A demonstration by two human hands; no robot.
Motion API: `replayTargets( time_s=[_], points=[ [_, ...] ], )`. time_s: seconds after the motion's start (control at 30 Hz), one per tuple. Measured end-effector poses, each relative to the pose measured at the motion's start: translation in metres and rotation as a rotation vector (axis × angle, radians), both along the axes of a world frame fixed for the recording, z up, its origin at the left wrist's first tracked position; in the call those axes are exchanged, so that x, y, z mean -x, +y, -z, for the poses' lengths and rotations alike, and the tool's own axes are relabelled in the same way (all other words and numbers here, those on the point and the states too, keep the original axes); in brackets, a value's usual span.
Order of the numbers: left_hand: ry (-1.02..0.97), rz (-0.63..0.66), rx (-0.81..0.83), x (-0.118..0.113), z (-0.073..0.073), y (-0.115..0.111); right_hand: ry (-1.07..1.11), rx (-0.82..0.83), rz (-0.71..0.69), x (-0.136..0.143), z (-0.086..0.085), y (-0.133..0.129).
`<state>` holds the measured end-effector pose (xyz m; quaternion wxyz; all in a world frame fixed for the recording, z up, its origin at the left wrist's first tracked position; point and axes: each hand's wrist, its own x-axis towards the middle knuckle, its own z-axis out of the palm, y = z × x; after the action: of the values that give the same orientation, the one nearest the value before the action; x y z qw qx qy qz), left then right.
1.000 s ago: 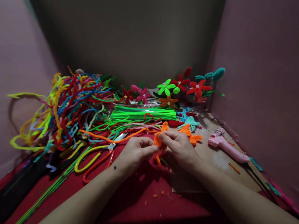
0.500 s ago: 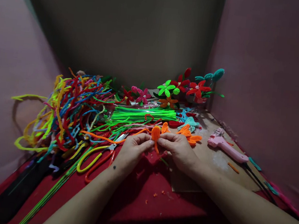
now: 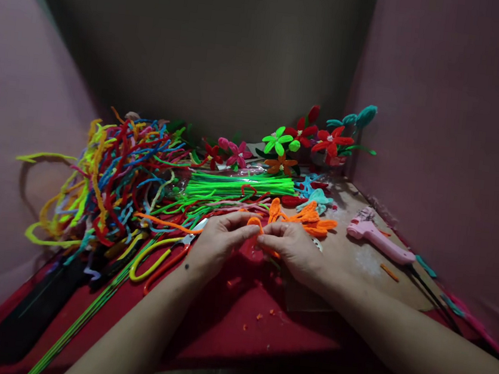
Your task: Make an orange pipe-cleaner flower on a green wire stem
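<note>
Both hands meet over the front of the red-covered table [image 3: 232, 341], pinching one orange pipe cleaner loop [image 3: 254, 222]. My left hand [image 3: 221, 238] is closed on the loop's left side, thumb and forefinger together. From the right, my right hand [image 3: 290, 246] grips it, and a short orange end shows below those fingers. Part of the loop is hidden by the fingertips. Just beyond the right hand lie several orange pipe cleaner petals [image 3: 311, 219]. A loose orange pipe cleaner [image 3: 166, 223] stretches out to the left of the left hand.
Scissors [image 3: 155, 257] with yellow and red handles lie by my left forearm. A tangle of coloured pipe cleaners [image 3: 114, 183] fills the left, with a green bundle [image 3: 240, 186] beside it. Pipe cleaner flowers [image 3: 300, 136] stand behind. A pink glue gun [image 3: 378, 241] rests on a board [image 3: 356, 277].
The orange loop has tipped over from upright and sits lower between the fingers. My right fingers have shifted slightly left and closer to the left hand.
</note>
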<state>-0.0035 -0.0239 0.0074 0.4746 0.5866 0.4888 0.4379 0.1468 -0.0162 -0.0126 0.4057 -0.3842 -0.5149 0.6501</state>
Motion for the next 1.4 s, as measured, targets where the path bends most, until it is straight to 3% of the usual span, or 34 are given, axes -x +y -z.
replayTargets(
  time_s=[0.4,0.57,0.73,0.9,1.2,1.4],
  points=[
    [0.019,-0.028,0.026,-0.002,0.004,0.001,-0.012,-0.067,0.002,0.004,0.009,0.001],
    [0.127,0.135,0.075,0.003,-0.001,0.002,-0.042,-0.035,-0.057,0.001,0.012,0.002],
    [0.220,0.160,-0.024,0.002,-0.005,0.001,-0.079,-0.064,-0.077,0.003,0.019,0.001],
    [0.159,0.190,0.075,0.000,-0.005,-0.001,-0.042,-0.035,-0.058,0.008,0.022,-0.004],
    [0.041,0.154,0.102,0.006,0.004,0.005,-0.084,-0.061,-0.040,0.005,0.015,-0.001],
    [0.029,-0.031,0.064,0.005,0.004,0.005,-0.124,0.036,-0.045,0.004,0.008,-0.001]
  ],
)
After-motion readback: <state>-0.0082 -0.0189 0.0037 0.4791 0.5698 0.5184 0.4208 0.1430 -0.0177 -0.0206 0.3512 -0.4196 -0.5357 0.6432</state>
